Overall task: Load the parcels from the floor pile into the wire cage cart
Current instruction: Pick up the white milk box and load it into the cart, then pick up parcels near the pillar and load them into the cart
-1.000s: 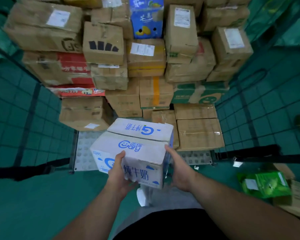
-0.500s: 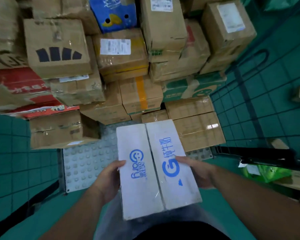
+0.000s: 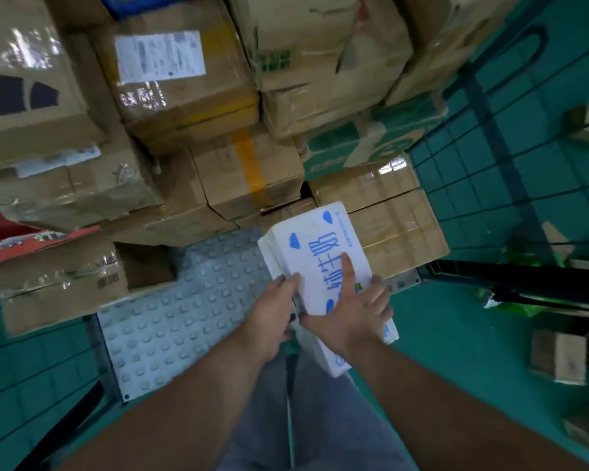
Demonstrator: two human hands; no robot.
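Note:
A white parcel (image 3: pixel 315 237) with blue print sits tilted between my hands, over the front right of the wire cage cart's grey studded floor (image 3: pixel 170 317). My left hand (image 3: pixel 272 311) grips its left edge with curled fingers. My right hand (image 3: pixel 354 307) lies spread on its upper face, fingers straight. The parcel's far end is close to a taped brown box (image 3: pixel 398 232) inside the cart. Its near end hangs over my legs.
Brown cardboard boxes (image 3: pixel 184 90) are stacked high across the back and left of the cart. Green wire mesh (image 3: pixel 490 198) walls the right side. A small carton (image 3: pixel 558 355) and a green packet (image 3: pixel 514 304) lie on the teal floor at the right.
The parcel has turned over and moved forward and right toward the cart's right front corner. My right hand shifted from its side to its upper face. The camera has come closer to the cart.

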